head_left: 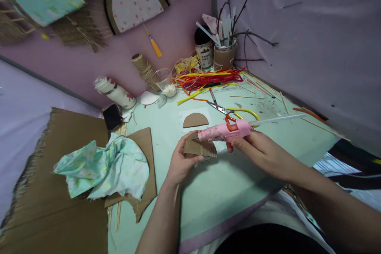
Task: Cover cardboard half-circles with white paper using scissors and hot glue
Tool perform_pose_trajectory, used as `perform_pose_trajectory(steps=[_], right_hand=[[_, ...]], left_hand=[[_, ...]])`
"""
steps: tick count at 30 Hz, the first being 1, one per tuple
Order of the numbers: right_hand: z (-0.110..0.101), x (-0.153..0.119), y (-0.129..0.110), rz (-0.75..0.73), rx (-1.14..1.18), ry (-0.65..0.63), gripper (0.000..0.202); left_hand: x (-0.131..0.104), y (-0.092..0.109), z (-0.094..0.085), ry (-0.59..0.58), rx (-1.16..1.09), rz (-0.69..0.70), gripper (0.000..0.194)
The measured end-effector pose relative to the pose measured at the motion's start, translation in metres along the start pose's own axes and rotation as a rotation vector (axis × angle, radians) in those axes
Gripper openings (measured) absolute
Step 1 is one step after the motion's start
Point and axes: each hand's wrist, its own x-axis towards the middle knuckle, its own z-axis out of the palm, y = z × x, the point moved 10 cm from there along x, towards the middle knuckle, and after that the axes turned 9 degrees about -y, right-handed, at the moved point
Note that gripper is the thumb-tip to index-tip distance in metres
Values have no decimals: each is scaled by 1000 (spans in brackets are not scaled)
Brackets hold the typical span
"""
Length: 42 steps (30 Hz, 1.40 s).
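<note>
A small cardboard piece (198,147) is held by my left hand (182,162), its fingers and thumb closed on the edges. My right hand (253,143) is wrapped round a pink glue gun (218,131), whose tip points left at the top edge of the cardboard. A long clear glue stick (279,118) runs out of the gun's back end. Just beyond my hands a half-round cardboard piece (195,120) lies on white paper. Scissors with yellow and red handles (222,108) lie behind the glue gun.
On the left, green floral cloth (110,164) rests on large cardboard (38,190). At the back stand a white bottle (116,93), twine (144,67), a can (204,53) and a jar with twigs (224,56). Red and yellow pipe cleaners (208,79) lie before them on the table (232,178).
</note>
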Motion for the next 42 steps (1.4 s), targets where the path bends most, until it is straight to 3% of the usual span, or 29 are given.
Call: perform_pose_trajectory(steps=[9,21,34,42], right_hand=[[-5,1,-4,-21,-8,24,46],[0,-2,-10,-46,-28,-39,47],[-3,-1,-6,11,-78,-68,46],[-4,-2,-9,-23,-96,-82,47]], left_hand=[[1,1,2,-9,-25,-4,71],[2,6,3,-14,-38,28,69],[0,10,-17,104,9,77,73],[-2,12,-21,120,26,83,73]])
